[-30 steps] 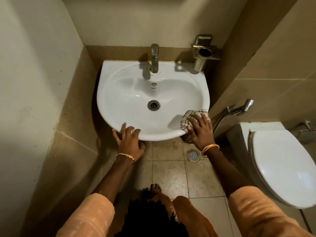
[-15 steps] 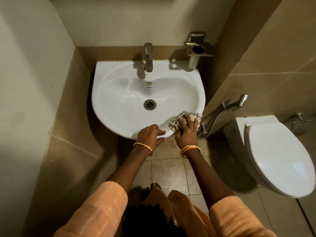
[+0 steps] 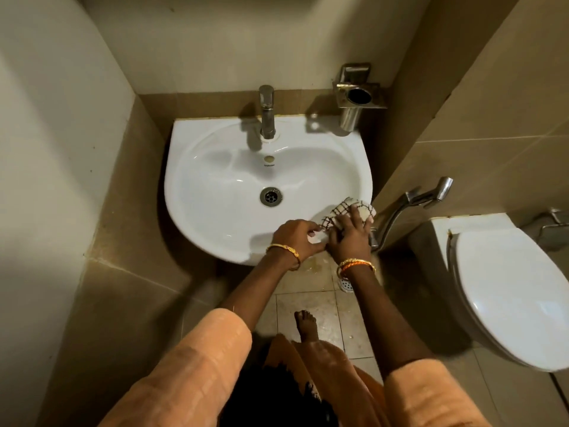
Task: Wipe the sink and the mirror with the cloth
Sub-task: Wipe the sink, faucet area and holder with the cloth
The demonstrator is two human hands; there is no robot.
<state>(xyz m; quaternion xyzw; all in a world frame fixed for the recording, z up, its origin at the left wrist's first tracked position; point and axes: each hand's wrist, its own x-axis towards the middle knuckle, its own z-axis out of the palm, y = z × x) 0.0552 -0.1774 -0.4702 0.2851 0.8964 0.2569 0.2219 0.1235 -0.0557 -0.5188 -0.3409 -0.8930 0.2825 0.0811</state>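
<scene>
A white wall-hung sink (image 3: 197,186) with a metal drain (image 3: 271,196) and a steel tap (image 3: 266,112) fills the middle of the head view. A checked white cloth (image 3: 345,209) lies on the sink's front right rim. My right hand (image 3: 349,237) presses flat on the cloth, fingers spread over it. My left hand (image 3: 295,235) is right beside it on the front rim, its fingertips pinching the cloth's near corner. The mirror is out of view.
A steel cup holder (image 3: 357,97) hangs on the wall right of the tap. A metal hand sprayer (image 3: 418,198) sticks out between sink and white toilet (image 3: 511,291). Tiled walls close in on the left and right. My bare foot (image 3: 306,325) stands on the tiled floor.
My left hand slid right along the sink's front rim and met the cloth. My right hand kept the cloth on the front right rim, shifting it slightly.
</scene>
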